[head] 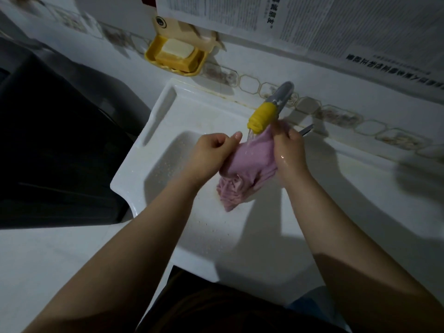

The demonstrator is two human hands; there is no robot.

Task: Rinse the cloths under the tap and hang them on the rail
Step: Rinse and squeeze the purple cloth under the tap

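A wet pink cloth (249, 159) is stretched between my two hands over the white sink (158, 121). My left hand (211, 155) grips its left side with curled fingers. Its upper right end is held by my right hand (288, 150), close under the tap. The tap (280, 96) is grey with a yellow nozzle (260, 117), and water runs from it onto the cloth. The cloth's bunched lower end (230, 191) hangs into the basin. No rail is in view.
A yellow soap dish (175, 56) with bars of soap hangs on the tiled wall, back left. Printed paper sheets (312, 18) cover the wall above. A dark appliance (52, 145) stands left of the sink. A thin metal handle (306, 130) pokes out behind my right hand.
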